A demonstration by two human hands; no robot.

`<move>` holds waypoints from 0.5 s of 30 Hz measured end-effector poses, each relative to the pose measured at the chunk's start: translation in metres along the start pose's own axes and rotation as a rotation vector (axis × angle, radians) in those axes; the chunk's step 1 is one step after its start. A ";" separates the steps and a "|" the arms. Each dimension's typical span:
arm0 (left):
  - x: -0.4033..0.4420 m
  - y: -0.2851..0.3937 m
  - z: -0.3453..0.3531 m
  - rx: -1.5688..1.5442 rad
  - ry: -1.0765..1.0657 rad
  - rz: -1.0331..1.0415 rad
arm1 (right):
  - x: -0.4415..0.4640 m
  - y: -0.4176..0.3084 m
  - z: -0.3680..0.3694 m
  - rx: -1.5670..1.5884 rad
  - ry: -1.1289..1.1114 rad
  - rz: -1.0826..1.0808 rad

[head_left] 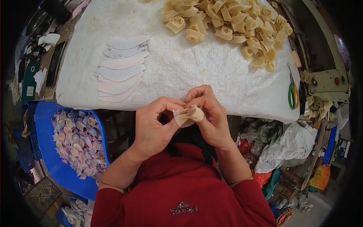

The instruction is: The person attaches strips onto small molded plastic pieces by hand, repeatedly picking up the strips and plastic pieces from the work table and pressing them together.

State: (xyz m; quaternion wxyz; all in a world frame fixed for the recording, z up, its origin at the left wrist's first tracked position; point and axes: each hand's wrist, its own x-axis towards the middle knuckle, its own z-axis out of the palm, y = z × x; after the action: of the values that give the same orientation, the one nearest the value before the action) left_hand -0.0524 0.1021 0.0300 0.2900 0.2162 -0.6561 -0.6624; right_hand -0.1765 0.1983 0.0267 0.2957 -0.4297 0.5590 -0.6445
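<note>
Head view: layout, left to right.
Blue tub (43, 132): left of the grip, toward the body.
Curved strips (121, 73): ahead-left, in a column.
Left hand (153, 123): pinched closed on beige piece (184, 117).
Beige piece: between both hands, neither nearer; long axis apparently crosswise.
Right hand (212, 121): pinched closed on its rounded end; fingertips partly hidden.
Beige pile (238, 19): ahead-right.
Scissors (292, 81): right, well apart.
</note>
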 end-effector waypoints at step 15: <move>0.009 0.005 -0.010 0.482 -0.060 0.639 | 0.007 -0.006 -0.027 0.168 -0.195 0.378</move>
State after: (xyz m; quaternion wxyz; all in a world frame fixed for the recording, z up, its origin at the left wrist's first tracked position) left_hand -0.0518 0.0882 0.0351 0.4030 0.0437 -0.8351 -0.3718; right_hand -0.2027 0.2057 0.0338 0.4985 -0.3514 0.5427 -0.5775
